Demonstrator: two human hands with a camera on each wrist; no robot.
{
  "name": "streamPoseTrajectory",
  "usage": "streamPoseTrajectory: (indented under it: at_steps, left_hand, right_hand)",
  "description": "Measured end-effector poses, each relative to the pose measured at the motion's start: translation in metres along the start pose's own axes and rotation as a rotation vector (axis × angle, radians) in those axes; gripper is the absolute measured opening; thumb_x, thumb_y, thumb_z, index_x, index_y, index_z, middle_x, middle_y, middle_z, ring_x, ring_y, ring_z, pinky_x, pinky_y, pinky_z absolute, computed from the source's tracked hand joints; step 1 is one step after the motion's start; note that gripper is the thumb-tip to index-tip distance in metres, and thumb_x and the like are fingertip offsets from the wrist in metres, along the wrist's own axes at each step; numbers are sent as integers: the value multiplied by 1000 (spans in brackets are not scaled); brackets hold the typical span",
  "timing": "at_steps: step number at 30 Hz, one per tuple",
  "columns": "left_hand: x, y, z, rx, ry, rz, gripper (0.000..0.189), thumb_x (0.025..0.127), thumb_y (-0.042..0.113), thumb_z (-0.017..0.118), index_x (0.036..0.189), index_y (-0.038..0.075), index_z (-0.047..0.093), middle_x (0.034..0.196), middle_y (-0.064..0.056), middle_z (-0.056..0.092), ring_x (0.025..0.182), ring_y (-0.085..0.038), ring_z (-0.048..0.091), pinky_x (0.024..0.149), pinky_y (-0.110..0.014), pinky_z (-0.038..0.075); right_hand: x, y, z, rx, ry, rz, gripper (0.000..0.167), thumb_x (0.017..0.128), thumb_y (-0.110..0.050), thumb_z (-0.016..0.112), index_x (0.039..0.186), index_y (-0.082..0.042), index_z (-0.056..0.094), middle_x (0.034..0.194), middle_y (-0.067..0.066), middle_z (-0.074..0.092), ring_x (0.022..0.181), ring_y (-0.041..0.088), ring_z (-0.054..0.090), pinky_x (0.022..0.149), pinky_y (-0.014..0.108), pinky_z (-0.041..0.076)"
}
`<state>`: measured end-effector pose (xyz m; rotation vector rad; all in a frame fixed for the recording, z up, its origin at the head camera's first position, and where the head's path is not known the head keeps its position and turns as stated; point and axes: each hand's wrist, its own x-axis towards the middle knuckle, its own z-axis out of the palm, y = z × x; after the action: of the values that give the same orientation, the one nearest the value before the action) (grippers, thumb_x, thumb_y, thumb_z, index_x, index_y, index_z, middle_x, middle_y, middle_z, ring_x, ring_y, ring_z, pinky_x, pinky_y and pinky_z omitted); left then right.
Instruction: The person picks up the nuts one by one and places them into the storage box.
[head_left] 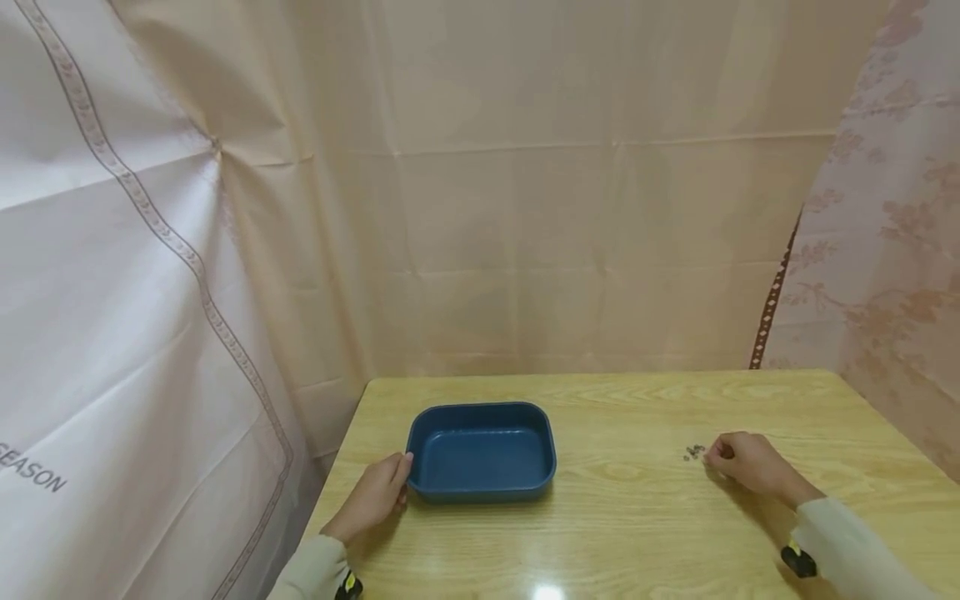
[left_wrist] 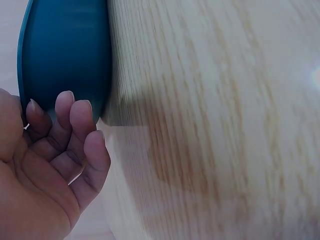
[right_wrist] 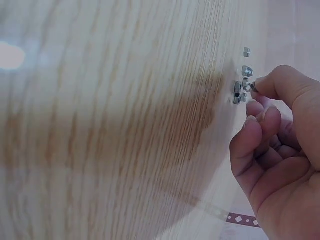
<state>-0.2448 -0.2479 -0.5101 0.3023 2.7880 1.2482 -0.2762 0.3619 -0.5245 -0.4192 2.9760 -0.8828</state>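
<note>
A dark blue rectangular dish (head_left: 487, 497) with raised sides stands on the wooden table, left of the middle. My left hand (head_left: 372, 493) holds its left end, the thumb at the rim and the other fingers loosely bent against the outside. In the right wrist view, several small metal nuts (right_wrist: 238, 86) lie in a loose cluster on the table. At the cluster's near right edge, my right hand (head_left: 750, 461) pinches a small nut (right_wrist: 254, 87) between thumb and index finger. Its other fingers are curled toward the palm. The dish holds nothing visible.
The light wood-grain table (head_left: 615, 533) spans both hands, with its far edge against a beige curtain (head_left: 525, 250). A white printed cloth (head_left: 112, 333) hangs at the left, and a floral cloth (head_left: 885, 275) at the right.
</note>
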Motion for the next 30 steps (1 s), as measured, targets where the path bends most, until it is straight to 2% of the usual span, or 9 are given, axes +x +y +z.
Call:
streamPoseTrajectory:
  at_steps: [9, 14, 21, 30]
  left_hand:
    - [-1, -3, 2, 5, 22, 1, 45, 115, 34, 34, 85, 8, 53, 66, 0, 54, 56, -13, 52, 53, -26, 45]
    - [-1, -2, 4, -8, 52, -16, 45, 115, 35, 33, 85, 8, 54, 66, 0, 55, 58, -15, 52, 54, -27, 45]
    - [-2, 0, 5, 55, 82, 2, 41, 115, 33, 36, 86, 10, 54, 65, 1, 54, 56, -14, 50, 53, -27, 41]
    - [-4, -2, 8, 7, 82, 2, 43, 115, 35, 31, 88, 9, 53, 68, 1, 55, 59, -14, 52, 55, -27, 43]
  right_hand:
    - [-7, -7, -1, 7, 24, 34, 10, 99, -10, 68, 89, -6, 69, 78, -2, 63, 65, 9, 51, 57, 25, 46]
    - [-7, -11, -4, 15, 31, 18, 10, 100, -10, 66, 90, -7, 69, 77, -3, 62, 65, 8, 51, 57, 24, 46]
    - [-8, -15, -5, 41, 20, 27, 11, 101, -10, 62, 92, -7, 68, 75, -1, 61, 62, 11, 52, 55, 26, 46]
    - [-9, -23, -4, 66, 22, 12, 14, 102, -13, 63, 92, -4, 67, 77, -1, 63, 61, 10, 53, 53, 25, 46]
